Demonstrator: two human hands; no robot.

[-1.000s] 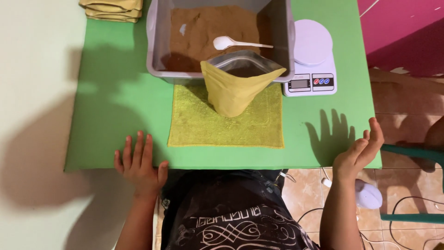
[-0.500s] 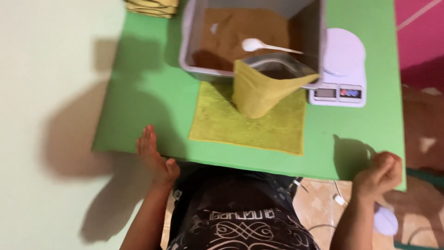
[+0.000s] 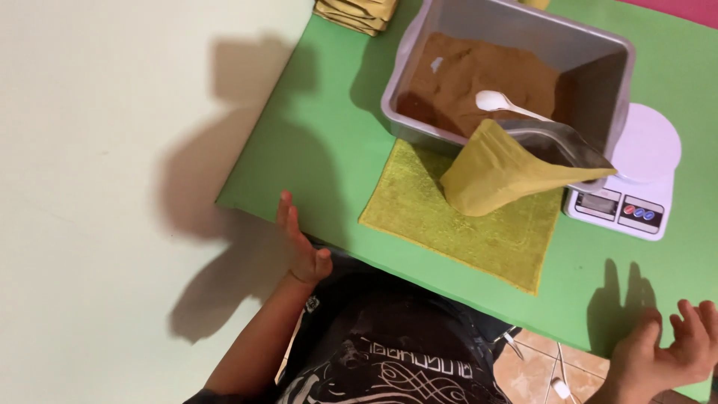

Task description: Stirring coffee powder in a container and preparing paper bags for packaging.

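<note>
My left hand [image 3: 301, 243] is empty, fingers straight, at the near edge of the green table [image 3: 314, 150]. At the lower right my right hand [image 3: 669, 352] hovers with fingers spread and holds nothing. Between them, farther back, an open yellow pouch [image 3: 497, 172] stands on a yellow-green cloth [image 3: 441, 217]. Behind the pouch sits a grey metal tray [image 3: 598, 52] of brown powder [image 3: 479, 75] with a white spoon [image 3: 497, 103] lying in it. Both hands are well apart from the pouch and the tray.
A white kitchen scale [image 3: 636, 176] stands right of the tray. A stack of yellow pouches [image 3: 355, 11] lies at the table's far left corner. A pale floor [image 3: 112, 187] spreads to the left; tiles and cables show below the table's near edge.
The view has swung and tilted, so the table now runs diagonally. My left hand has turned edge-on at the table's edge. My right hand has opened its fingers again.
</note>
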